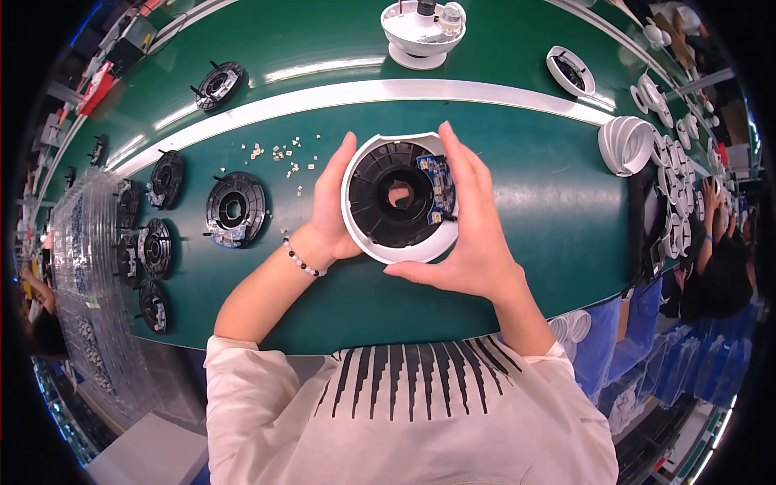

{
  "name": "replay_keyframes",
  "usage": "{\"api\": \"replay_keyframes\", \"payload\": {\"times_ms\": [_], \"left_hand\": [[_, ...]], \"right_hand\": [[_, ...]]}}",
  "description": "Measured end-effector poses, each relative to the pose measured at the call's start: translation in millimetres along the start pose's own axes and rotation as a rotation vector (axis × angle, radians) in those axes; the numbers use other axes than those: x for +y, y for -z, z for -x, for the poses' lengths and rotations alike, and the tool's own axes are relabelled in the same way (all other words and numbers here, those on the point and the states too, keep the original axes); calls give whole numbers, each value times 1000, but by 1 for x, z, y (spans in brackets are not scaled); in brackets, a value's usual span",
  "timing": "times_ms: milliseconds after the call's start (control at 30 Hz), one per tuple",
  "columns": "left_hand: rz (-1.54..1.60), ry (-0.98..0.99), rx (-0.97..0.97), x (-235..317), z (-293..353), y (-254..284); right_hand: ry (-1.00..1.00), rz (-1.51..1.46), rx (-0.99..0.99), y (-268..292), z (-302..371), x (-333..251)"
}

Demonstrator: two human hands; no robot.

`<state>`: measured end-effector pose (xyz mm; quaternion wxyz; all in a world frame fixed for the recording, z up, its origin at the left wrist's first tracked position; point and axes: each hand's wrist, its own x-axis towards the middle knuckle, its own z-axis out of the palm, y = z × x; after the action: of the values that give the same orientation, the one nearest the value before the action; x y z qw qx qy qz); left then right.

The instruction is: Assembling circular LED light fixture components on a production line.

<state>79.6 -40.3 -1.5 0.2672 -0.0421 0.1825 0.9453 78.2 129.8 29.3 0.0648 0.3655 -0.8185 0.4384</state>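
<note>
Between my two hands is a white round plastic housing (430,249) with a black slotted disc (376,198) inside it. A blue circuit board (437,187) is fixed at the disc's right side, and a hole runs through the disc's centre. My left hand (330,208) presses its palm and fingers against the housing's left wall. Around the right side goes my right hand (478,230), fingers at the top edge and thumb under the lower rim. To the left, nearest my left hand, a similar black disc with a board (235,210) lies on the green table.
Small pale connectors (283,152) lie scattered on the table (533,242). More black discs (155,247) stand at the left beside clear plastic trays (89,267). Stacked white rings (625,145) are at the right. Beyond a white strip (485,93) stands a white housing (423,36).
</note>
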Motion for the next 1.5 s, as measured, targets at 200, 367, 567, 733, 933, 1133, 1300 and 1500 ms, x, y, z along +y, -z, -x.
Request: {"api": "replay_keyframes", "payload": {"times_ms": [200,367,567,733,933,1133,1300,1500], "left_hand": [[-56,-2,-48,0,4,4],[-74,-102,-35,-3,6,4],[-84,-158,66,-8,4,-3],[-225,-99,302,3,-30,-6],[-455,-174,428,79,-59,9],[-457,-246,345,160,-115,53],[-437,-407,466,161,-171,84],[-1478,-741,800,185,-158,96]], "right_hand": [[-16,4,-103,8,-6,2],[-5,14,-46,-5,-3,6],[-53,-57,83,-17,4,10],[-51,-9,-60,16,0,36],[-62,317,379,102,-7,88],[-521,847,891,209,22,205],[-794,856,793,232,32,227],[-650,1029,807,234,25,226]]}}
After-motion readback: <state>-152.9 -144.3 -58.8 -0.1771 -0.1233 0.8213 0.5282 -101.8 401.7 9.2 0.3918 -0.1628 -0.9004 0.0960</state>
